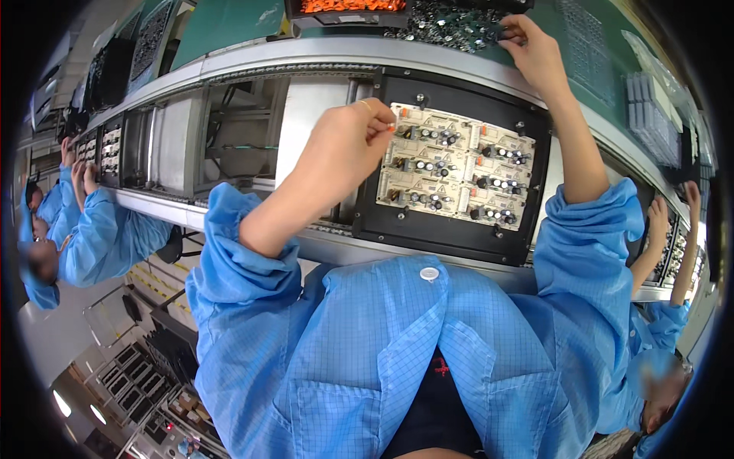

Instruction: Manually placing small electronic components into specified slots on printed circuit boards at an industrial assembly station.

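My left hand is closed in a pinch at the left edge of a pale circuit board panel. A small orange component shows at its fingertips, over the board's upper left part. The panel lies in a black carrier frame and bears black cylindrical capacitors and several orange parts. My right hand reaches beyond the frame to a heap of small dark and silvery components. Its thumb and forefinger are closed at the heap's right end; what lies between them is too small to make out.
The carrier sits on a conveyor with metal rails. A black bin of orange parts stands beyond it on a green surface. Stacked clear trays are at the right. Co-workers in blue handle boards at left and right.
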A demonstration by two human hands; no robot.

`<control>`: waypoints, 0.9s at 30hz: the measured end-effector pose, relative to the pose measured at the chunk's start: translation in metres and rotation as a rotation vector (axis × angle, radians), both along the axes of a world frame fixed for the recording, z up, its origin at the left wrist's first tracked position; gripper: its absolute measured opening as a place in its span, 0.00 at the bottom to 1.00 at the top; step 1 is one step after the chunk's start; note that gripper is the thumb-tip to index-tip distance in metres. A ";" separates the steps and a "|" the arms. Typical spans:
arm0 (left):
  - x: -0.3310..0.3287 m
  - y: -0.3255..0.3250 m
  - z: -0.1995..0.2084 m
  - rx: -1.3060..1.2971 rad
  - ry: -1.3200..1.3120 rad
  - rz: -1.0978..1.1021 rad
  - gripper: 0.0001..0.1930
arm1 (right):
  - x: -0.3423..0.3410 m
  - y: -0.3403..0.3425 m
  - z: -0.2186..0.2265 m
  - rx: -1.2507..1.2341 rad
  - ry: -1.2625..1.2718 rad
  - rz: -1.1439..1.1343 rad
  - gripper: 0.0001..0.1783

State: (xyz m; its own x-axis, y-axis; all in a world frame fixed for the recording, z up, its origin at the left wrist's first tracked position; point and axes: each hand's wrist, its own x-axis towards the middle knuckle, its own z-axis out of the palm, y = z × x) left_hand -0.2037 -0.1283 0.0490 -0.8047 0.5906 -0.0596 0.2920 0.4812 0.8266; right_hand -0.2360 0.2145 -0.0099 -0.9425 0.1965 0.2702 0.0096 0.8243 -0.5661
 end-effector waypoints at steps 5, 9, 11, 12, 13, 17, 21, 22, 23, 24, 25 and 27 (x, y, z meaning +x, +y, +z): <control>0.009 0.006 -0.003 -0.119 0.034 -0.067 0.05 | -0.002 0.012 -0.008 -0.040 0.035 0.063 0.15; 0.009 0.008 -0.007 -0.201 0.240 -0.161 0.05 | 0.016 0.014 0.006 -0.156 -0.028 0.011 0.13; 0.009 0.009 -0.006 -0.224 0.251 -0.182 0.04 | 0.027 0.017 0.012 -0.224 -0.055 0.031 0.12; 0.010 0.010 -0.006 -0.238 0.263 -0.197 0.04 | 0.034 0.017 0.016 -0.256 -0.069 0.041 0.12; 0.010 0.011 -0.005 -0.252 0.275 -0.212 0.04 | 0.041 0.013 0.022 -0.261 -0.070 0.035 0.12; 0.010 0.013 -0.001 -0.307 0.450 -0.340 0.03 | 0.072 -0.009 0.046 -0.340 -0.058 0.056 0.10; 0.010 0.017 0.000 -0.379 0.392 -0.331 0.05 | 0.097 -0.008 0.051 -0.502 -0.074 0.062 0.09; 0.011 0.018 0.000 -0.382 0.392 -0.334 0.05 | 0.103 -0.007 0.051 -0.546 -0.050 0.083 0.09; 0.011 0.018 0.001 -0.397 0.397 -0.344 0.05 | 0.108 -0.006 0.050 -0.589 -0.027 0.103 0.09; 0.011 0.019 0.001 -0.412 0.403 -0.354 0.05 | 0.113 -0.006 0.050 -0.631 -0.003 0.124 0.09; 0.011 0.020 0.000 -0.426 0.408 -0.364 0.05 | 0.119 -0.008 0.051 -0.633 -0.002 0.122 0.09; 0.012 0.021 -0.001 -0.392 0.423 -0.358 0.04 | 0.129 -0.014 0.053 -0.683 -0.061 0.147 0.08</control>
State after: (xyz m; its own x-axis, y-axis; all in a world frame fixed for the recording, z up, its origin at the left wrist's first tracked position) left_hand -0.1919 -0.1077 0.0475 -0.5647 0.8240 -0.0469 0.7490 0.5355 0.3901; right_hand -0.1070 0.2001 0.0433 -0.9819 0.1731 0.0771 -0.0262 0.2791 -0.9599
